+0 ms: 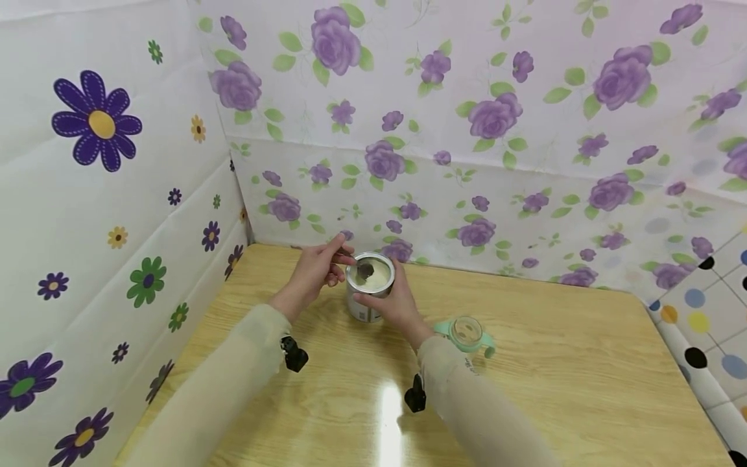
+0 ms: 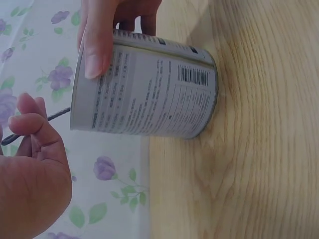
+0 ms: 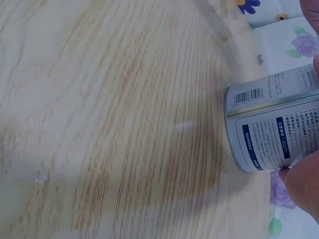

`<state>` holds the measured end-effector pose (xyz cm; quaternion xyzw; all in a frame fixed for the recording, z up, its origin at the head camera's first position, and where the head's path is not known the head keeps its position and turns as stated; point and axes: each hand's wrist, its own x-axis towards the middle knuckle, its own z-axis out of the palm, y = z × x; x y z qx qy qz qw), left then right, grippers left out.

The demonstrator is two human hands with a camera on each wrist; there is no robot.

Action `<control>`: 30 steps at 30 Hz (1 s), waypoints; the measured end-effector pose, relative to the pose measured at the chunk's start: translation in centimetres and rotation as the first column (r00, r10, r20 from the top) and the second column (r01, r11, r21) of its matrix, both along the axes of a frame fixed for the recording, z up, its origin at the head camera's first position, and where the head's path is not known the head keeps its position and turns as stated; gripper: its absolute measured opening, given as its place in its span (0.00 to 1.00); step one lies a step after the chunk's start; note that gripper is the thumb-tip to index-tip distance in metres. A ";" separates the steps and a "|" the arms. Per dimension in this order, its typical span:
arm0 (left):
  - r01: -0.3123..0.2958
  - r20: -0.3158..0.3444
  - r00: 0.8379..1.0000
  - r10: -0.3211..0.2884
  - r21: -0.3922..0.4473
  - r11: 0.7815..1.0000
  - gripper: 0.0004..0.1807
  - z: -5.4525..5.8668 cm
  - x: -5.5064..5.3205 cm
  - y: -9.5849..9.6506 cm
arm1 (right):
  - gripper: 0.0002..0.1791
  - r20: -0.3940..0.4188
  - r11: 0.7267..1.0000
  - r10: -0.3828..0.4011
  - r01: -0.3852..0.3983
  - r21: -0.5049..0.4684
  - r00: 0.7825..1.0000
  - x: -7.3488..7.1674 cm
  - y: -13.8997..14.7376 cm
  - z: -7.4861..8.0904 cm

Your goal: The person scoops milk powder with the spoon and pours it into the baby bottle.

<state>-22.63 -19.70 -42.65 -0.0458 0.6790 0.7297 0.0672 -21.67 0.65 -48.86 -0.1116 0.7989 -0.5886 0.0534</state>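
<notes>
An open tin can with a printed label stands on the table near its back edge, filled with pale cream-coloured powder. My left hand pinches a metal spoon by its thin, dark, twisted handle. The spoon's bowl dips inside the can's rim, over the powder. From the other side, my right hand grips the can, thumb at the near side and fingers round the far side. In the right wrist view, part of that hand shows against the label.
Just right of my right wrist sits a mint-green cup with side handles and a clear round top. Flower-printed sheets rise behind the wooden table and along its left side. A dotted sheet hangs at the right.
</notes>
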 end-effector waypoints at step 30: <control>0.220 0.053 0.975 -0.214 -0.138 0.966 0.33 0.2 -0.2 0.0 | 0.61 -0.028 0.998 0.028 -0.029 -0.050 0.999 -0.3 0.2 -0.9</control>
